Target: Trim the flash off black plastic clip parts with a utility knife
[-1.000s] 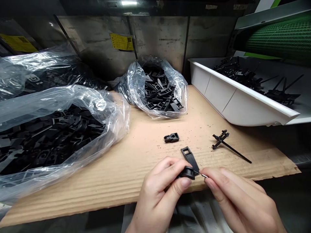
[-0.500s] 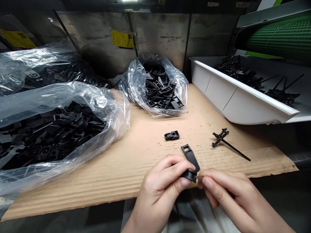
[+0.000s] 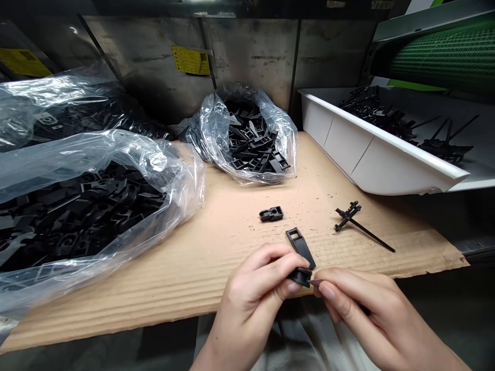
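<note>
Back at the black plastic buckle [image 3: 300,277], thin pin [image 3: 315,283] pinched in the right grip [image 3: 358,309], buckle pressed in the left grip [image 3: 257,291], a slip risking a drop off the table [image 3: 174,288] front edge.

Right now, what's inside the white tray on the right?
Tangled black plastic parts with long thin stems lie in the white tray; the pile hides the tray's floor beneath it.
</note>
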